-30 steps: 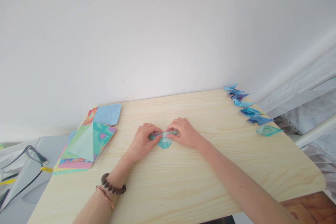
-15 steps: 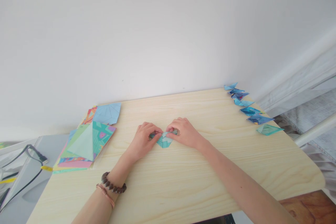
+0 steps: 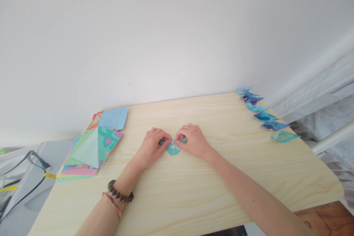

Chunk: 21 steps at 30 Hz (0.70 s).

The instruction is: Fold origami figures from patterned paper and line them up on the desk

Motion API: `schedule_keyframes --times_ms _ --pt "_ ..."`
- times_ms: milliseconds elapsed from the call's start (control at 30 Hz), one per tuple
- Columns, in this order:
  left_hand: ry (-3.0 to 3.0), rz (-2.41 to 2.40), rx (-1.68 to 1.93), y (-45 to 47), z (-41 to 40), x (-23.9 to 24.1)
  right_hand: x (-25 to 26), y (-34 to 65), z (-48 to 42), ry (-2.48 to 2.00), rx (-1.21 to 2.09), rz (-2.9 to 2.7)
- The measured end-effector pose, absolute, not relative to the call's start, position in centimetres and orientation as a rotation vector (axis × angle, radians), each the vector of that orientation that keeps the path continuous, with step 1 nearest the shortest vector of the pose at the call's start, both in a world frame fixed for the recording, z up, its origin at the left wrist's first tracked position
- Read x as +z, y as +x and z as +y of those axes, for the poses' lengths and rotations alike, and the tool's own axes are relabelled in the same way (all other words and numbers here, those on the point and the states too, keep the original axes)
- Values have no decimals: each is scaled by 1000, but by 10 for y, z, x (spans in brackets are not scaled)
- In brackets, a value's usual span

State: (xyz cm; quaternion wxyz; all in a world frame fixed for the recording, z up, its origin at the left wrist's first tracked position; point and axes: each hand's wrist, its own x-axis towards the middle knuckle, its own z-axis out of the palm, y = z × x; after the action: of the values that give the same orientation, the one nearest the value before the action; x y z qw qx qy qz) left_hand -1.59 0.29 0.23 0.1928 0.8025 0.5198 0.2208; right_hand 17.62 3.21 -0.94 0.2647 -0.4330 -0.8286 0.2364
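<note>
A small teal folded paper (image 3: 173, 150) is held low over the middle of the wooden table (image 3: 177, 188). My left hand (image 3: 152, 147), with a beaded bracelet on its wrist, pinches the paper's left end between thumb and fingers. On the opposite end, my right hand (image 3: 193, 140) is closed with its thumb pressed on the paper. The lower middle of the paper shows between the two thumbs; both ends are partly hidden by my fingers.
Several folded paper boats (image 3: 272, 125) stand in a row along the right edge. At left lies a stack of patterned paper sheets (image 3: 109, 143), with a light blue sheet (image 3: 113, 118) behind. Black cables (image 3: 35, 158) run beside the table's left edge. A white wall (image 3: 177, 37) stands behind.
My thumbs have come slightly closer together over the teal paper, so less of its top shows. The whole view has shifted a little; the other papers have stayed in place.
</note>
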Motion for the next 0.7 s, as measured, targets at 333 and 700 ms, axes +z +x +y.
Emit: schedule_keyframes --times_ms 333,700 --pt "2259 1464 627 -17 5 2 -12 169 31 -1283 608 -2162" --pt "2286 1410 635 -20 7 3 -11 175 34 -1072 371 -2369"
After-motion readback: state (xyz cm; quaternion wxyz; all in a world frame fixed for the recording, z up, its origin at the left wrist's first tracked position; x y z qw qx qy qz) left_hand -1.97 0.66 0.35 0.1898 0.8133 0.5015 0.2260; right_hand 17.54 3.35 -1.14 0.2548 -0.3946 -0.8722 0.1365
